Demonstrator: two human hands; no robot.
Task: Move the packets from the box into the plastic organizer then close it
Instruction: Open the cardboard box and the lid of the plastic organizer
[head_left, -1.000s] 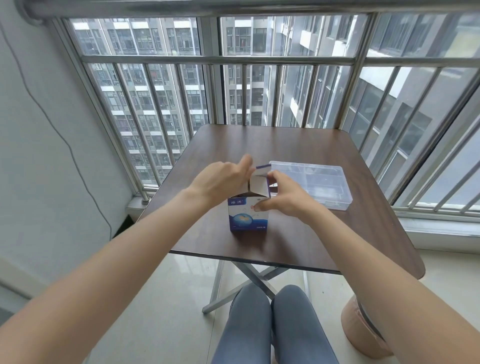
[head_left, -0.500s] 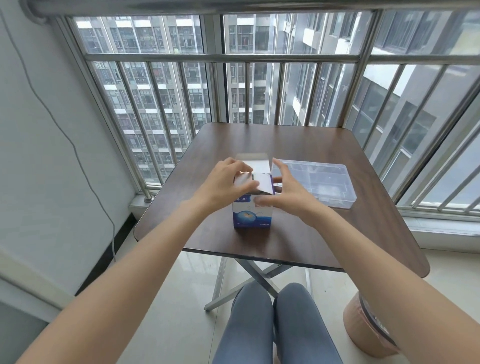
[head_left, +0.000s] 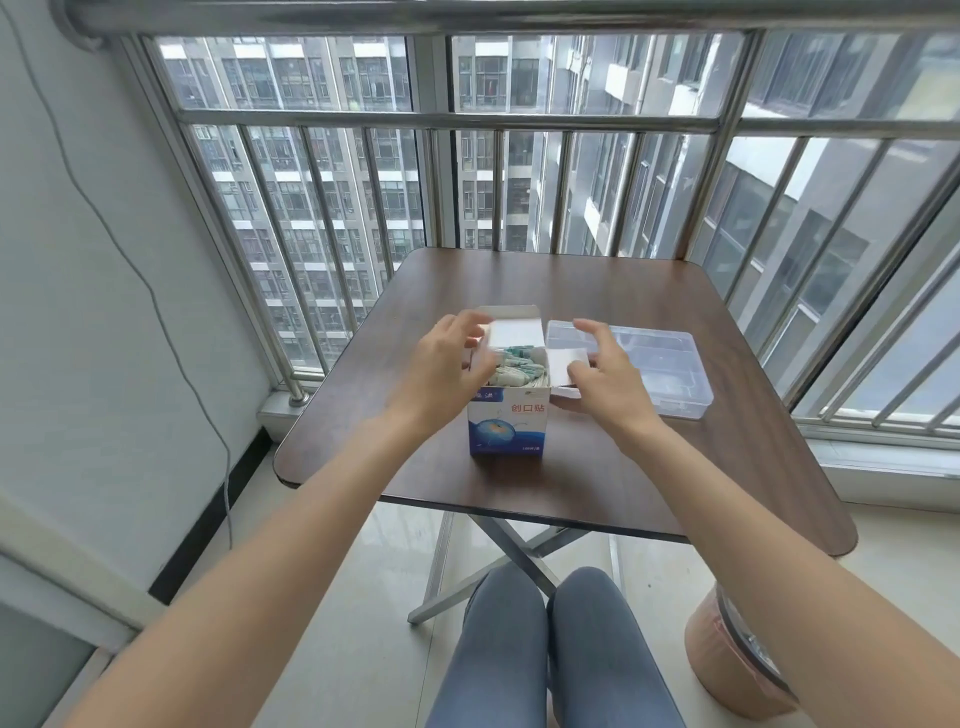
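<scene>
Two bare hands work at a small blue-and-white box (head_left: 508, 421) that stands upright near the middle of a dark brown worktop (head_left: 649, 467). Its top is open: the far flap stands up and a white side flap is folded out to the right, so the packets (head_left: 519, 366), a crowded bundle of teal and white, show inside. The left hand (head_left: 441, 364) curls against the box's left upper edge, its grip seemingly on that side's flap, which would both hold the opening wide and keep the light box from tipping; blur hides exactly what the fingertips pinch. The right hand (head_left: 605, 371) lies over the folded-out right flap with fingers relaxed and spread, pressing it down rather than clasping anything. A clear plastic organizer (head_left: 670, 374) sits just beside the box on its right, lid down, placed close so that each packet has only a short way to travel. None of the packets appears to have left the box yet, so the task looks to be at its start, and the organizer will probably need opening first. Beyond the worktop, metal railing bars (head_left: 498, 187) front tall apartment blocks, and a tan bin (head_left: 727, 670) stands on the floor at near right.
</scene>
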